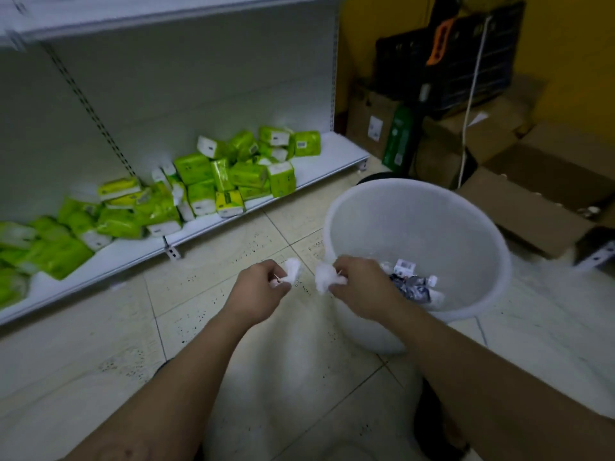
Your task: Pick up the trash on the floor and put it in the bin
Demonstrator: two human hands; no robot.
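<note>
Bin (pixel 336 224) beside right hand (pixel 361 287) | each grip clenching white tissue: left hand (pixel 258 287) | green packs (pixel 233 174) on shelf

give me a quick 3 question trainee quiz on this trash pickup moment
1. True or false: both hands hold white crumpled tissue.
2. Which hand is nearer the white plastic bin? A) left B) right
3. What already lies in the bin?

Key:
1. True: the left hand pinches one tissue wad, and the right hand holds another wad.
2. B: it is at the rim of the bin.
3. Crumpled wrappers and paper scraps.
</note>
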